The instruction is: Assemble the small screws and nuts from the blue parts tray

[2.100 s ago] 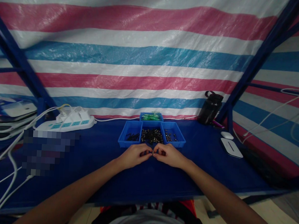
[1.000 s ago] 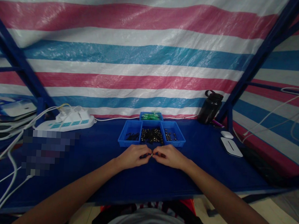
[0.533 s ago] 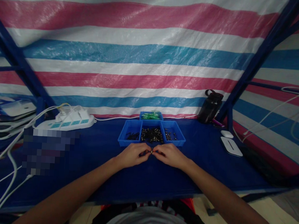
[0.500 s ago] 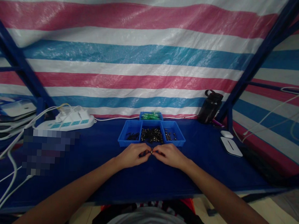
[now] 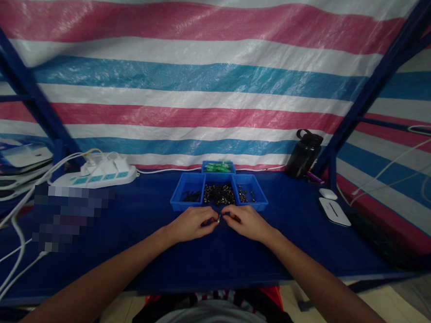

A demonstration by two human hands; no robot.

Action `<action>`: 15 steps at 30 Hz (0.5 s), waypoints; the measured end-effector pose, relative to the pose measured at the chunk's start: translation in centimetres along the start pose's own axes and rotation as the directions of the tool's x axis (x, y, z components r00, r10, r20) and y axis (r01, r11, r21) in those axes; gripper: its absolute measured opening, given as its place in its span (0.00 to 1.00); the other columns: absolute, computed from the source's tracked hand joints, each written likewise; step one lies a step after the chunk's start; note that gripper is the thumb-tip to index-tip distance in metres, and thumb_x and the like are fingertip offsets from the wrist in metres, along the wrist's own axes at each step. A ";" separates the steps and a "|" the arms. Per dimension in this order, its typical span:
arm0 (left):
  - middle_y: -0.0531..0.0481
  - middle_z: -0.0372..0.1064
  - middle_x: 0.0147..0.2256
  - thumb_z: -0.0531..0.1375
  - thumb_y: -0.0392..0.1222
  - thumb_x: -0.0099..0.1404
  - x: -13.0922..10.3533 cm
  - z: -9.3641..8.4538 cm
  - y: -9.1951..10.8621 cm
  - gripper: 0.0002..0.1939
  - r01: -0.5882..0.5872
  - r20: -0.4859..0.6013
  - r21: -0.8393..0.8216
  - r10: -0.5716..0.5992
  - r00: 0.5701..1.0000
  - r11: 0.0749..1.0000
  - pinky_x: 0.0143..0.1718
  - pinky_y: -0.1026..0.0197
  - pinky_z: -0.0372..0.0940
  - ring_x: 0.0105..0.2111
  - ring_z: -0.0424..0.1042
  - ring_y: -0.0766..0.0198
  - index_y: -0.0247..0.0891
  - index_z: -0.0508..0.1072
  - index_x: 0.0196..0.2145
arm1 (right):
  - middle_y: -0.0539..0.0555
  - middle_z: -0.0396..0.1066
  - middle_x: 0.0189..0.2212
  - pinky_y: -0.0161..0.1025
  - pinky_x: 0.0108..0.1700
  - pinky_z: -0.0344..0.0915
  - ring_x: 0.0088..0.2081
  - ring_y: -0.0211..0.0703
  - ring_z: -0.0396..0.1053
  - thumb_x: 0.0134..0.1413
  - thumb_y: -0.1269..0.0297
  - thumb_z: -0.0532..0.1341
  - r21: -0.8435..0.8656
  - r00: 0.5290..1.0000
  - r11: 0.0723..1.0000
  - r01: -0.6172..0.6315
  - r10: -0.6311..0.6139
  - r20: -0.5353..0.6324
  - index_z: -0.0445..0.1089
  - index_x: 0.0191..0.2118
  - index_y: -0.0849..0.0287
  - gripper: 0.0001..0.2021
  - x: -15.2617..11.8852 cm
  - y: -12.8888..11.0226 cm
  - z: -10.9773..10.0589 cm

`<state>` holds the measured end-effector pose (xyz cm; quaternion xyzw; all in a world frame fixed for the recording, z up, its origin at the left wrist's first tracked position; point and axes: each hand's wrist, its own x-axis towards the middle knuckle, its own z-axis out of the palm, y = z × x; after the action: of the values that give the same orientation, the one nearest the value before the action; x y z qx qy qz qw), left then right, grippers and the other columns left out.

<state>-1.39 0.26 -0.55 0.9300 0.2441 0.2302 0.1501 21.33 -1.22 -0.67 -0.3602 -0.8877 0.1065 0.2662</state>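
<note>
My left hand [image 5: 196,223] pinches a small metallic piece [image 5: 219,218] between thumb and fingertips, just in front of the blue trays. Close beside it on the right, my right hand [image 5: 246,222] has its thumb and fingers drawn together near the piece; whether anything is between them is too small to tell. Beyond the hands, the middle tray [image 5: 219,195] holds many small dark and shiny parts. The left tray [image 5: 188,188] has thin dark pieces in it, and the right tray [image 5: 252,191] a scatter of small metal parts. Green items [image 5: 218,167] fill the back tray.
A white power strip [image 5: 105,175] with plugs and cables lies at the left. At the right are a dark bottle [image 5: 303,153], a white flat device [image 5: 334,211] and a small white case [image 5: 328,193]. Striped sheeting hangs behind the blue table [image 5: 209,263].
My right fingertips have moved slightly away from the small piece, leaving a narrow gap between the hands. My left hand stays nearly where it was.
</note>
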 end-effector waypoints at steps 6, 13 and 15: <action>0.52 0.68 0.29 0.53 0.42 0.69 0.2 0.3 0.5 0.09 0.077 -0.011 -0.154 -0.080 0.997 0.985 0.28 0.68 0.59 0.27 0.66 0.68 0.36 0.69 0.36 | 0.49 0.73 0.28 0.31 0.31 0.57 0.28 0.37 0.70 0.60 0.69 0.55 -0.031 0.996 0.998 0.051 -0.048 0.079 0.70 0.42 0.58 0.08 0.1 -0.1 0.3; 0.53 0.67 0.28 0.53 0.40 0.68 0.4 0.9 0.5 0.08 0.117 -0.006 -0.160 -0.119 0.993 0.980 0.27 0.69 0.58 0.26 0.65 0.69 0.35 0.69 0.34 | 0.48 0.70 0.24 0.30 0.30 0.56 0.26 0.35 0.68 0.59 0.68 0.55 0.062 0.996 0.998 0.018 -0.023 0.087 0.69 0.36 0.59 0.05 0.1 -0.1 1.0; 0.53 0.68 0.29 0.53 0.40 0.68 0.3 0.8 0.4 0.07 0.105 -0.004 -0.101 -0.106 0.994 0.989 0.28 0.69 0.58 0.27 0.66 0.69 0.36 0.70 0.35 | 0.47 0.70 0.24 0.29 0.29 0.56 0.26 0.35 0.68 0.59 0.69 0.56 0.076 0.997 0.997 0.003 -0.010 0.080 0.69 0.36 0.59 0.05 0.1 -0.1 1.0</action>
<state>-0.55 -0.05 -0.97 0.9059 0.2816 0.2385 0.2075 20.64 -1.21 -1.43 -0.3424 -0.8942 0.1537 0.2440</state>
